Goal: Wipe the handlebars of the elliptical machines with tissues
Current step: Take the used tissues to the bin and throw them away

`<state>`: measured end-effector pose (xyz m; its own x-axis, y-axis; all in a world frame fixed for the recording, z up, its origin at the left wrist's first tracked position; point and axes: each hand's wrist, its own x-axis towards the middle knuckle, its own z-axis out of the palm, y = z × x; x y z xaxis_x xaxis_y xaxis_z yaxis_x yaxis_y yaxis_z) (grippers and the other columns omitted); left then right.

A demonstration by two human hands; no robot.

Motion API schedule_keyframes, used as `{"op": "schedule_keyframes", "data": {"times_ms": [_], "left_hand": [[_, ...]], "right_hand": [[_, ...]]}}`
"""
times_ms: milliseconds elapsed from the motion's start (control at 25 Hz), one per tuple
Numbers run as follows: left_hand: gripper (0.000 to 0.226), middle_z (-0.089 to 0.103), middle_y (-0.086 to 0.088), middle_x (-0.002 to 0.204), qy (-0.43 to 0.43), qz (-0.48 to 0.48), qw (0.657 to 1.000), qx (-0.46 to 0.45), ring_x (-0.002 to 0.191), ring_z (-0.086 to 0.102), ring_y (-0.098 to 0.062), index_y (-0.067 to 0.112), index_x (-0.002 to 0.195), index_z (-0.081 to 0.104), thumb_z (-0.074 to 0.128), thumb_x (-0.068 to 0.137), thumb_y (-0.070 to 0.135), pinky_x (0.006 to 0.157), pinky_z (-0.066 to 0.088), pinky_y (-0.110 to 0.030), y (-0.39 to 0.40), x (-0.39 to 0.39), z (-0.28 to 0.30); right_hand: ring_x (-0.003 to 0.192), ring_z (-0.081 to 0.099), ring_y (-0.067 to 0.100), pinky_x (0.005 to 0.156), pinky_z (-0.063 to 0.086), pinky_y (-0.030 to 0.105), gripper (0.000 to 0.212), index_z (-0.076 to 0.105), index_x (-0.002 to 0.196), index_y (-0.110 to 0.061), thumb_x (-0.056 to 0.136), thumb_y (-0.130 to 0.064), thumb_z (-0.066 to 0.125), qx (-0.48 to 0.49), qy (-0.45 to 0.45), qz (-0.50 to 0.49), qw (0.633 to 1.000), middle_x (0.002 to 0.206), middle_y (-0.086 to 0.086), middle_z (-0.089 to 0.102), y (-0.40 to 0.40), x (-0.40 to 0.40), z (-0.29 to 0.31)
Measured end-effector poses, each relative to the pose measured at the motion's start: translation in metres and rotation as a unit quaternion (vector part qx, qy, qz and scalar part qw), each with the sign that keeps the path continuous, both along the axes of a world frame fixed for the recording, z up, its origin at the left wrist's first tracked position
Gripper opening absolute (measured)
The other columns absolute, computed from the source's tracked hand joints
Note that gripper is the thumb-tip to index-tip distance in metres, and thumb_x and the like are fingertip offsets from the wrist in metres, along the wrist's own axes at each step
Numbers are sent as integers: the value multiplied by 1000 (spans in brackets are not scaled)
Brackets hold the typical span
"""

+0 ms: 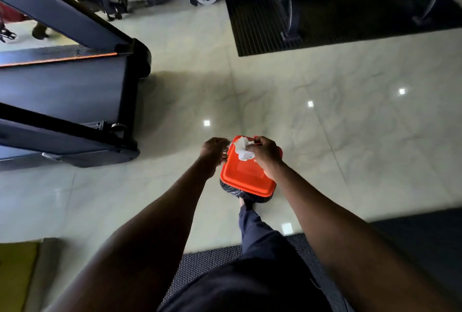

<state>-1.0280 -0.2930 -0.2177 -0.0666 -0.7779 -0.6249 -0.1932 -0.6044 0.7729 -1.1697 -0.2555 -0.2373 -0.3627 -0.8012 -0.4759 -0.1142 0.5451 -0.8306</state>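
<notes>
A crumpled white tissue (pixel 243 150) is pinched by the right hand (pixel 265 155) over the orange lidded bin (pixel 246 178), at six o'clock of the marble floor (pixel 325 124). The bin's nine-o'clock rim is gripped by the left hand (pixel 214 153).

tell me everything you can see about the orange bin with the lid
The orange plastic lidded bin is small and roughly rectangular with rounded corners; its flat lid has a raised rim. A black liner bag bulges out below the lid. It stands on the pale glossy tiled floor, in front of the person's foot. The left hand touches its far left edge, and the right hand holds a crumpled white tissue over the lid's far end.
</notes>
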Motion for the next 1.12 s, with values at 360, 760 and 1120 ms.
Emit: {"op": "schedule_keyframes", "data": {"times_ms": [360,760,1120], "left_hand": [[12,53,-3,71,-59,-44,991,110,55,44,-14,15,86,59,52,93,8,54,39,-23,-92,-57,-84],[1,48,-6,64,-65,-41,973,220,46,40,-12,7,91,58,58,91,8,49,33,-23,-95,-61,-180],[14,57,-2,82,-88,-31,968,231,65,47,-16,15,105,64,56,93,14,59,40,-26,-148,-85,-311]], "right_hand": [[76,58,18,60,41,26,22,67,90,-12,78,-31,70,157,-16,8,987,81,0,64,-66,-47,-94],[88,65,35,79,53,42,13,53,75,-21,82,-14,63,248,23,118,961,82,5,66,-80,-46,-183],[106,61,34,86,45,32,27,63,110,1,86,-11,54,272,104,98,952,112,20,67,-161,-60,-313]]}}
